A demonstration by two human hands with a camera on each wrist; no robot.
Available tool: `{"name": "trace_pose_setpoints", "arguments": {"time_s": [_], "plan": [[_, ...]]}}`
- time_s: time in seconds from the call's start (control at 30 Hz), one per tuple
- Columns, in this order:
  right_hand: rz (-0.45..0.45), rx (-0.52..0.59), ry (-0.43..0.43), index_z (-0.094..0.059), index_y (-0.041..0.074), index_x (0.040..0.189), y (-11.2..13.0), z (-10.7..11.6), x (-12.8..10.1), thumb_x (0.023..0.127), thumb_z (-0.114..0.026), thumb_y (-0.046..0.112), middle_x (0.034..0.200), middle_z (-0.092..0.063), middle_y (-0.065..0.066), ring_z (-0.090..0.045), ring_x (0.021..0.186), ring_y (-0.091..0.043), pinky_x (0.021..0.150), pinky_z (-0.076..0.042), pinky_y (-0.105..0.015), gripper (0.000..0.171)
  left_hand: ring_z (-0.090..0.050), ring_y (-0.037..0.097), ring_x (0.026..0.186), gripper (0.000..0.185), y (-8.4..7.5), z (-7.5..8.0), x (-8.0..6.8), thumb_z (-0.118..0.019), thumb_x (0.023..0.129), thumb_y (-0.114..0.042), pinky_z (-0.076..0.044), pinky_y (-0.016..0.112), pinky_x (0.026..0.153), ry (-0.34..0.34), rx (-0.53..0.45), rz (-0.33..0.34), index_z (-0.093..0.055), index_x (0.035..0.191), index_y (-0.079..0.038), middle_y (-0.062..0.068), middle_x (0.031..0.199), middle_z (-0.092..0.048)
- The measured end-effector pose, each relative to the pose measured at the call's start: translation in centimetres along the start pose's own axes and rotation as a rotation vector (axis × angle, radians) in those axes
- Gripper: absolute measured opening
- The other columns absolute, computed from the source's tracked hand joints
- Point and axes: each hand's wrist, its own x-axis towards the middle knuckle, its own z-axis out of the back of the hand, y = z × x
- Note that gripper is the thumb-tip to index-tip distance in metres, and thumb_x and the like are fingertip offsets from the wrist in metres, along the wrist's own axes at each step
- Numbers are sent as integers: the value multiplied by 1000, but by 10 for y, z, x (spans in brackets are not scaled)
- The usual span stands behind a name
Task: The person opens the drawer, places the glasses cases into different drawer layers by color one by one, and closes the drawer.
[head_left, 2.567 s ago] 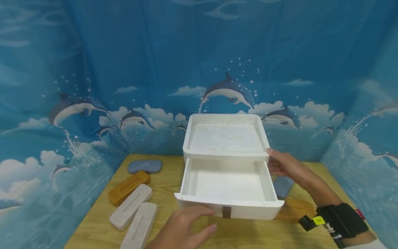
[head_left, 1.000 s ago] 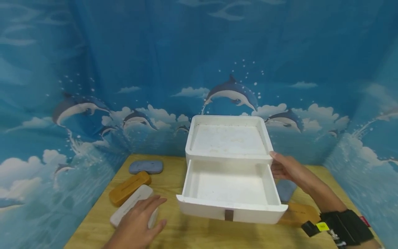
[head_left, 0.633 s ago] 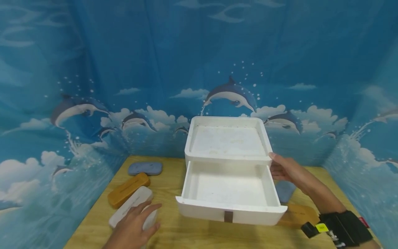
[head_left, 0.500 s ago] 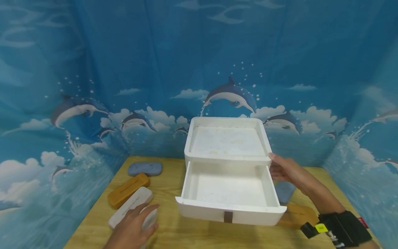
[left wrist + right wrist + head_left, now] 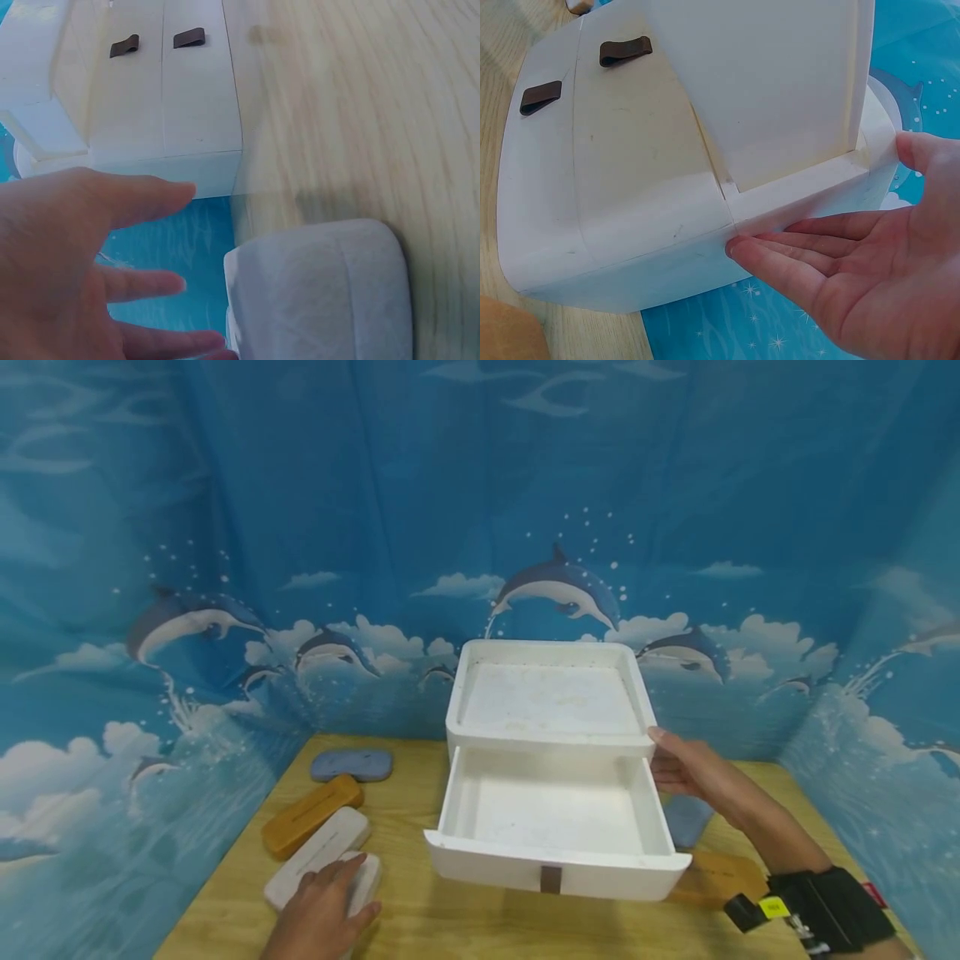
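A white drawer box stands mid-table, its top drawer pulled out and bare inside. My right hand is at the box's right side. In the right wrist view its thumb rests at the top edge, and its extended fingers touch the side wall. My left hand is over the nearest off-white glasses case, partly hiding it. In the left wrist view, that hand's fingers are spread beside the case's rounded end, thumb apart.
Left on the wooden table lie another off-white case, a mustard case and a grey-blue case. Right of the box are a grey-blue case and a mustard case. A dolphin-print curtain hangs behind.
My left hand has moved left from the drawer's front and down onto the nearest off-white case. The right hand stays at the box's side; the drawer remains pulled out.
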Motion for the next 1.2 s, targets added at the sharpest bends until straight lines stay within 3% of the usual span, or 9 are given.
{"name": "trace_pose_setpoints", "arguments": {"time_s": [0.23,0.4,0.57,0.7,0.9,1.03,1.2], "plan": [[1,5,0,-28,0,162,-1,-1,-1,111,-30,56,155,-48,-30,-65,131,-36,100,-58,-43,76,-59,55,112,87,8,-8,2,-84,81,-55,-51,65,93,92,14,92,-56,141,2,28,130,-63],[-2,-2,-4,-28,0,162,0,0,0,111,-29,57,155,-47,-30,-63,132,-37,101,-57,-44,76,-58,58,111,104,10,-13,4,-88,76,-53,-50,65,93,77,4,104,-47,141,17,35,122,-60],[-9,-5,-4,-29,0,162,-1,-1,1,110,-30,58,155,-47,-31,-63,133,-38,101,-57,-45,78,-62,49,98,109,10,-17,6,-91,70,-54,-54,61,86,72,8,131,-47,131,25,34,105,-59],[-9,2,0,-29,0,162,-1,-2,1,110,-30,58,156,-46,-30,-62,134,-38,101,-57,-45,77,-61,43,92,109,8,-19,5,-93,67,-55,-55,59,81,78,11,161,-48,128,23,30,101,-57],[15,-7,-6,-29,2,162,-1,0,-1,111,-29,56,156,-47,-29,-61,135,-38,103,-56,-46,74,-63,40,82,95,6,-21,6,-95,66,-50,-55,55,69,23,25,134,-52,114,20,27,93,-55],[9,-11,-13,-30,2,162,-1,0,-1,111,-29,57,156,-48,-29,-61,134,-38,103,-56,-47,75,-63,38,80,83,5,-20,8,-95,69,-44,-55,53,68,39,28,140,-54,105,17,25,89,-54],[-16,-15,-19,-30,1,162,2,-1,0,110,-29,59,155,-48,-29,-61,134,-38,104,-55,-48,78,-63,39,81,79,7,-19,11,-93,73,-39,-55,54,72,51,44,126,-55,111,19,25,90,-56]]}}
